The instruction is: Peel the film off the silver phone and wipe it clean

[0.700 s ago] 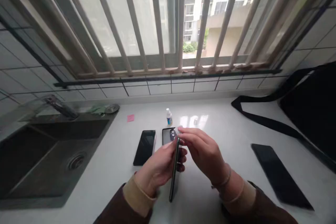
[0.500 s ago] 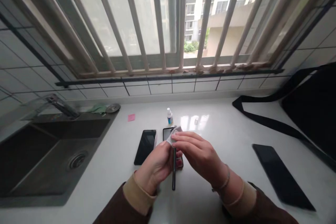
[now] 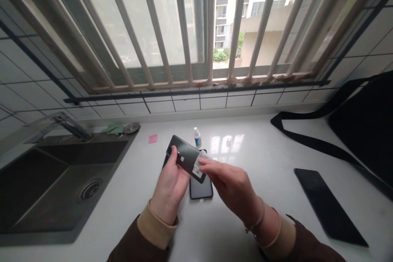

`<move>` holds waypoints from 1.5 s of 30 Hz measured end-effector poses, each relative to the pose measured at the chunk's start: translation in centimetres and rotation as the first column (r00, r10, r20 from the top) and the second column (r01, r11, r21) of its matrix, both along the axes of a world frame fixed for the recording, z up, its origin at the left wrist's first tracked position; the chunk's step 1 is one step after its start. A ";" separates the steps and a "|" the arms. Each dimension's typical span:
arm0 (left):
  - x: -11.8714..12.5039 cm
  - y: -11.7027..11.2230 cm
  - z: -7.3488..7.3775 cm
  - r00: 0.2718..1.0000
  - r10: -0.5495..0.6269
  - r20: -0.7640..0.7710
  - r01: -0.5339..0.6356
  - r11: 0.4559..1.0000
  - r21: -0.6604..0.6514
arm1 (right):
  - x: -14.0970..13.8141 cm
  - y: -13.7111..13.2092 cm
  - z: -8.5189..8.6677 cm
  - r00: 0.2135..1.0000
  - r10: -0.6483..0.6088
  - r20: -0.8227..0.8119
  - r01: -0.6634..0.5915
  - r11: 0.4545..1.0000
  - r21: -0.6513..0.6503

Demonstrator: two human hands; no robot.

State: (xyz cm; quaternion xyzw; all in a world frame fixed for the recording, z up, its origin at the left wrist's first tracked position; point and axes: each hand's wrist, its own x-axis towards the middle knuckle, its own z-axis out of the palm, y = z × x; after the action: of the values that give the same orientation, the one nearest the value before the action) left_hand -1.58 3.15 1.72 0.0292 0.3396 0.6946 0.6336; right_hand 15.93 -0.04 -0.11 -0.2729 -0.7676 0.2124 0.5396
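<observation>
My left hand (image 3: 172,178) grips a dark smartphone (image 3: 186,153) by one end, thumb across its back near the camera. The phone is tilted above the counter, its back with a small logo and a white label facing me. My right hand (image 3: 227,176) pinches a white wipe (image 3: 203,159) against the phone's right end, beside the label. Beneath lies a second phone (image 3: 201,190), dark screen up, partly covered by the held one. Another dark device is mostly hidden behind my left hand. A small white spray bottle (image 3: 197,138) stands just beyond the held phone.
A sink (image 3: 76,184) with a faucet (image 3: 69,127) is at left, a green cloth (image 3: 113,129) at its back edge. A pink sticky note (image 3: 152,138) and a small white cap (image 3: 228,142) lie on the counter. At right are a black flat panel (image 3: 330,206) and a black strapped bag (image 3: 365,131).
My left hand has turned the phone from edge-on to back-facing, tilting it leftward. My right hand stays near the same place, holding the wipe at the phone's other end.
</observation>
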 end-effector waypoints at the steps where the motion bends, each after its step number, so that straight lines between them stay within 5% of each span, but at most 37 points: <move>1: 0.2 -0.2 0.3 1.000 -0.016 -0.001 0.016 1.000 0.012 | -0.1 0.1 -0.2 0.998 -0.038 -0.052 0.033 0.995 -0.095; 7: 0.8 -1.4 1.0 0.997 -0.077 -0.023 0.078 0.996 0.031 | -1.1 0.5 -0.7 0.961 0.005 -0.277 -0.167 0.807 -0.566; 11: 0.3 -1.1 0.2 0.999 0.041 -0.020 -0.040 0.999 0.035 | -1.7 0.1 -0.9 0.970 0.110 -0.216 -0.214 0.806 -0.551; 16: -0.3 -0.5 -0.3 0.999 0.015 0.036 -0.012 0.998 -0.068 | -1.8 -0.4 -0.7 0.970 0.226 -0.087 -0.238 0.826 -0.510; 19: -0.6 -0.2 -0.4 0.998 0.046 0.033 -0.044 0.997 -0.063 | -1.2 0.1 -0.2 0.966 0.204 -0.162 -0.260 0.740 -0.620; 22: -0.6 -0.1 -0.4 0.997 0.080 -0.011 -0.080 0.996 -0.046 | -0.3 1.1 0.3 0.968 0.043 -0.247 -0.214 0.659 -0.721; 24: -0.5 -0.3 -0.3 1.000 -0.004 -0.030 0.002 0.997 -0.074 | 0.4 1.7 0.3 0.963 -0.123 -0.242 -0.096 0.679 -0.728; 27: 0.1 -1.0 0.0 0.956 -0.289 -0.047 0.282 0.952 -0.120 | 1.2 2.2 0.0 0.930 -0.326 -0.171 0.143 0.749 -0.647; 30: 0.8 -2.1 -0.2 0.797 -0.603 -0.036 0.596 0.794 -0.119 | 1.5 2.2 -0.4 0.903 -0.427 -0.050 0.346 0.791 -0.504; 33: 1.5 -3.0 -0.7 0.630 -0.776 -0.001 0.772 0.627 -0.099 | 1.6 2.1 -0.4 0.880 -0.470 0.064 0.458 0.807 -0.373; 38: 2.1 -3.4 -0.8 0.590 -0.808 0.014 0.803 0.584 -0.122 | 1.1 1.4 0.0 0.904 -0.422 0.069 0.425 0.867 -0.259; 41: 2.2 -3.4 -0.6 0.593 -0.805 -0.003 0.794 0.586 -0.161 | 0.9 1.1 0.3 0.923 -0.379 0.069 0.380 0.864 -0.330; 45: 2.1 -3.4 -0.6 0.610 -0.792 -0.015 0.782 0.605 -0.151 | 1.1 1.6 0.2 0.906 -0.395 -0.155 0.266 0.813 -0.518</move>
State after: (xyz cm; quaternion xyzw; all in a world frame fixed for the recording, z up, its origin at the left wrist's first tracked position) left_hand 0.48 -0.21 1.10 0.1622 0.3613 0.3198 0.8607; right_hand 17.01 1.52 0.07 -0.4997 -0.5538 0.3334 0.5765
